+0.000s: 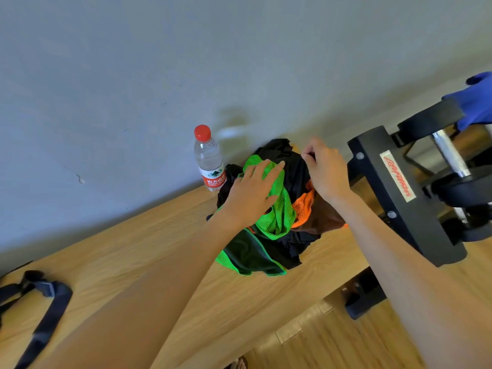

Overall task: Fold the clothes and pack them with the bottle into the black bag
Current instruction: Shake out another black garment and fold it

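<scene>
- The clothes (271, 209) lie in a crumpled heap of black, green mesh and orange mesh on the desk (149, 251), close to the wall; none looks folded yet.
- The bottle (209, 158) stands upright just beside the heap, on its left, apparently touching the black cloth.
- Risk: tugging a garment free could drag cloth against the bottle and tip it over, since it stands so close.
- Risk: the garments are tangled, so lifting one may pull the others along and over the desk's near edge.
- Only dark straps (40, 310), likely the black bag's, show at the left edge, well apart from the heap; carried pieces may unfold on the way.
- The left hand (253, 187) lies flat on the green mesh, fingers straight, pressing down.
- The right hand (326, 169) pinches black cloth at the heap's far top, fingers curled, wrist raised.
- The two hands are apart, both forearms reaching forward.
- A black weight rack (404, 193) stands close on the right; a blue-gloved hand (476, 102) touches it.
</scene>
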A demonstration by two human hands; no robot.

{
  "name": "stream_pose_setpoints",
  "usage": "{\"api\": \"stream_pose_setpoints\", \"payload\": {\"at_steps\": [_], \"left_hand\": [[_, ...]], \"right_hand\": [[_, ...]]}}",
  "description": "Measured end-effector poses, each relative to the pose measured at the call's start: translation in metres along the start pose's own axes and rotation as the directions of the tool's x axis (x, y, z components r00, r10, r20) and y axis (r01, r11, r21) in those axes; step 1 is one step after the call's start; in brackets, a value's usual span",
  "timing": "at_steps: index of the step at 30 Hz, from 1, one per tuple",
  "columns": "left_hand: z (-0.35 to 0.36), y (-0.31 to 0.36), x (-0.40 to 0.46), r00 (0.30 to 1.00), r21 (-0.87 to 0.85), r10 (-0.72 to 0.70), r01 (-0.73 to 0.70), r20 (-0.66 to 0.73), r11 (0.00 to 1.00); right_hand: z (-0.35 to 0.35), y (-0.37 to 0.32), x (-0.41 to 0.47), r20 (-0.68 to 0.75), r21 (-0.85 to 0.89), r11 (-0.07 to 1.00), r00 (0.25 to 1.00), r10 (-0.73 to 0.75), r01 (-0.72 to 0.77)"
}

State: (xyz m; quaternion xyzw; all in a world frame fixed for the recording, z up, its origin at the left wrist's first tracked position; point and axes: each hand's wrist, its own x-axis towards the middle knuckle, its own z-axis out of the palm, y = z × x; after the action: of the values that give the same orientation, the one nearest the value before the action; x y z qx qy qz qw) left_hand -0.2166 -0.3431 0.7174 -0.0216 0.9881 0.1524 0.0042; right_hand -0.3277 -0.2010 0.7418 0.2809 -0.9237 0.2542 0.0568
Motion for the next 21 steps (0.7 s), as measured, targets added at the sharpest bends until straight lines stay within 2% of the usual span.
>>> {"api": "stream_pose_setpoints", "payload": {"at_steps": [7,12,17,21], "left_hand": [[-0.040,0.026,0.019,0.999,-0.020,0.013,-0.014,-0.042,1.000],[-0.077,0.039,0.021,0.989,-0.087,-0.059,0.048,-0.132,0.995],[-0.119,0.038,0.015,0.915,-0.378,-0.227,0.091,-0.332,0.921],[-0.152,0.025,-0.007,0.846,-0.558,-0.354,0.082,-0.398,0.826]], "right_hand": [[-0.069,-0.036,0.026,-0.126,0.149,0.984,0.989,-0.081,0.100],[-0.118,-0.070,0.043,-0.149,0.340,0.932,0.986,-0.077,0.124],[-0.157,-0.121,0.045,-0.158,0.521,0.834,0.981,-0.111,0.178],[-0.176,-0.160,0.042,-0.171,0.601,0.768,0.974,-0.149,0.223]]}}
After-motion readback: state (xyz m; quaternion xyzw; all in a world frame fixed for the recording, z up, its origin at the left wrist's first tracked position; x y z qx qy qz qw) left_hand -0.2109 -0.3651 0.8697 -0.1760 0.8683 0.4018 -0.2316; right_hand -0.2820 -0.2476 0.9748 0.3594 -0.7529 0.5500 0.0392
